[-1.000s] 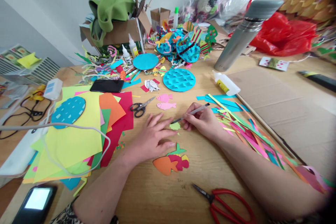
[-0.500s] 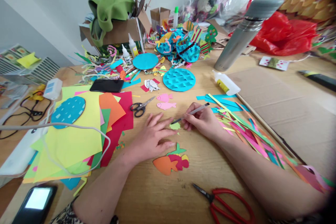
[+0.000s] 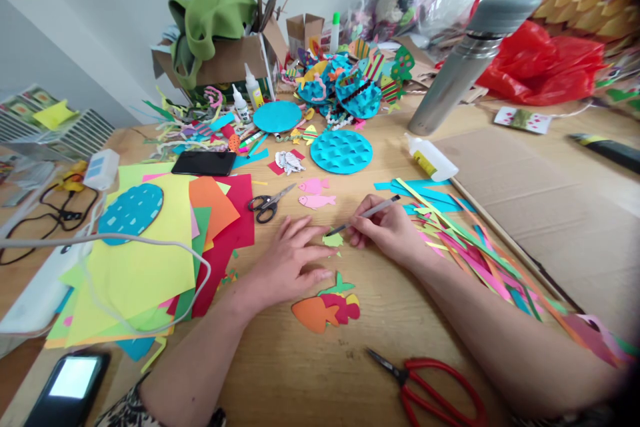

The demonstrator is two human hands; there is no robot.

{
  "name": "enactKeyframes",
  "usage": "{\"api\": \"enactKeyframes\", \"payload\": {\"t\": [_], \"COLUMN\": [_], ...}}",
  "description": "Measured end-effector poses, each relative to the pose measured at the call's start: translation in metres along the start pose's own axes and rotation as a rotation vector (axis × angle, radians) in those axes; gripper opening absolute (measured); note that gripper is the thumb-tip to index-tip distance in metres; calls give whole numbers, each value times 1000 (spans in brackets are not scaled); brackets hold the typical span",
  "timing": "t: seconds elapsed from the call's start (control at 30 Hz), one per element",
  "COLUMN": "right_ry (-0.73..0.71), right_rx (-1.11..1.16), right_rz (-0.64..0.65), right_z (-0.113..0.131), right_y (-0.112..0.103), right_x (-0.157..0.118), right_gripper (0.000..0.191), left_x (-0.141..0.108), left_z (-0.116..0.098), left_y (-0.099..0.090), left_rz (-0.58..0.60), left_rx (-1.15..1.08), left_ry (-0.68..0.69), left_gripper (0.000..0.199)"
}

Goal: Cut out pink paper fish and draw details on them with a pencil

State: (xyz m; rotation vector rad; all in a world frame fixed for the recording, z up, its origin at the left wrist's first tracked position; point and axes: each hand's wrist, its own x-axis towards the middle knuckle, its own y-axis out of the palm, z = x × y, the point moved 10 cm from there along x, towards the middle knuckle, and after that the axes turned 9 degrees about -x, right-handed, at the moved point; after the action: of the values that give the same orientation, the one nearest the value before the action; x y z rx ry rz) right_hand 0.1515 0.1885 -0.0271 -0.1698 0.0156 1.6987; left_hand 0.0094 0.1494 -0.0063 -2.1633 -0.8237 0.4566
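Between my hands lies a small light green paper cut-out (image 3: 334, 240), flat on the wooden table. My right hand (image 3: 383, 230) grips a slim grey pen (image 3: 373, 211), its dark tip touching or just over the green paper. Fingers spread, my left hand (image 3: 293, 259) rests flat with its fingertips at the cut-out's left side. Pink paper fish (image 3: 317, 201) lie beyond it. Closer to me are an orange paper fish (image 3: 311, 313) and overlapping red, green and yellow cut-outs. Black-handled scissors (image 3: 270, 203) lie past my left fingers.
Red-handled scissors (image 3: 425, 380) lie at the front. Coloured paper sheets (image 3: 145, 280) and a cable are on the left, paper strips (image 3: 480, 253) and cardboard (image 3: 545, 193) on the right. Behind stand a steel flask (image 3: 453, 73), a glue bottle (image 3: 431, 159) and blue discs (image 3: 341, 152).
Almost nothing differs. My left fingertips have drawn back very slightly to the left, and the pen stays at the green cut-out.
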Motion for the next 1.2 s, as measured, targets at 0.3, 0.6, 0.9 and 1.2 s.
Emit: {"api": "enactKeyframes", "payload": {"t": [0.3, 0.6, 0.9, 1.2], "right_ry": [-24, -43, -41, -33], "right_rx": [-21, -46, -46, -42], "right_rz": [16, 31, 40, 48], "right_z": [0, 1, 0, 1], "right_y": [2, 3, 3, 4], "right_x": [0, 0, 0, -1], "right_gripper": [29, 29, 28, 31], "left_x": [-1, -1, 0, 0], "left_z": [4, 5, 4, 5], "left_y": [0, 1, 0, 0], "left_rz": [18, 27, 24, 21], "left_rx": [-30, -22, -32, -31], "left_ry": [2, 0, 0, -5], "left_gripper": [32, 33, 32, 32]}}
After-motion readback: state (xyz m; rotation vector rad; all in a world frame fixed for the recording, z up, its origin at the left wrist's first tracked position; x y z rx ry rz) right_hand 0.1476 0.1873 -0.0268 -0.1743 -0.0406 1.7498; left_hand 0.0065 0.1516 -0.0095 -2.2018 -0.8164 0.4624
